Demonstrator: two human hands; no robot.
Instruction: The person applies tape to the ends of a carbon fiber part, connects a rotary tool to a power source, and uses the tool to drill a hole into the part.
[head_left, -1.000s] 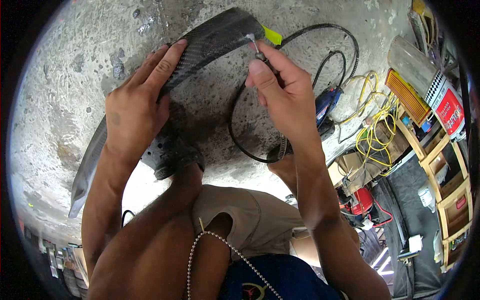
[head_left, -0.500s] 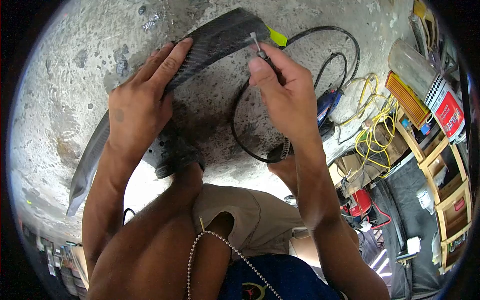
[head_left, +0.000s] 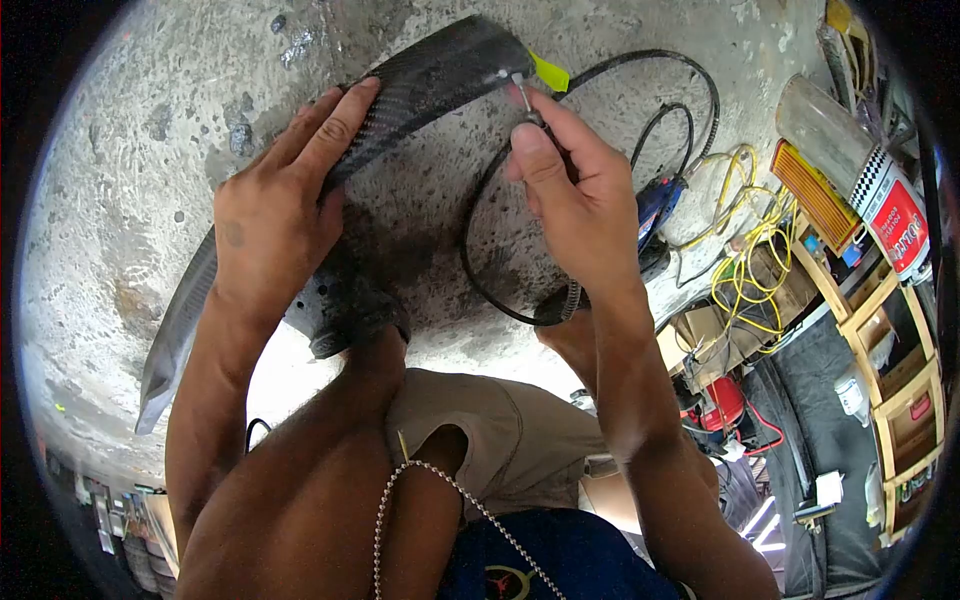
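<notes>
A long, curved, dark carbon-fibre strip reaches from the lower left up to the top middle. My left hand is wrapped over its middle, fingers on the upper face and thumb along the near edge. In my right hand is a rotary tool handpiece, pinched like a pen between thumb and fingers. Its small pale bit sits right at the strip's upper right end, near a whitish spot. A yellow-green tab shows at that end. Behind my right hand runs a black flexible shaft.
Below is a rough, stained concrete floor. A blue motor unit lies right of my right wrist, near a tangled yellow cord. Further right are a red and white can and a wooden rack. My dark shoe stands under the strip.
My right hand and the bit have shifted slightly right and down along the strip's end. The strip's tabbed end has moved a little left, with my left hand still holding it.
</notes>
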